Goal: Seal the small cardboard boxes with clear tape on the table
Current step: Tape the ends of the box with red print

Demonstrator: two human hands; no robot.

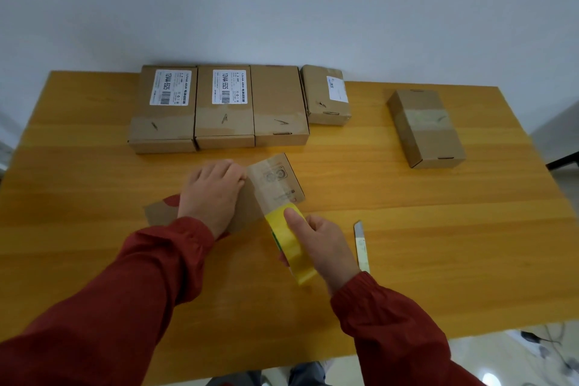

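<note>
**Near field.** The right hand gripped the roll of yellowish clear tape. Its thumb lay along the outer face and the other fingers curled behind. The roll stood on edge on the table, just at the near edge of the box. Right of that hand lay a slim cutter, blade end pointing away, near the right hand and well apart from the left.

**Middle field.** The left hand pressed down on the box, fingers close together and slightly bent, their tips at the left margin of the strip. The box was flat, thin, matt brown cardboard, with its long axis running from near-left to far-right. The strip, glossy and translucent, crossed it the short way near its right end, from the far edge back to the roll.

**Governing relation.** The roll lay on the near side of the box and was joined to the strip. The tape would therefore probably need drawing over the near edge and severing, with the cutter on the right hand's side.

**Far field.** A row of four rectangular cartons stood side by side, the fourth smaller, with tape bands visible across them. A lone carton, banded round its middle, lay far right, well apart
</note>
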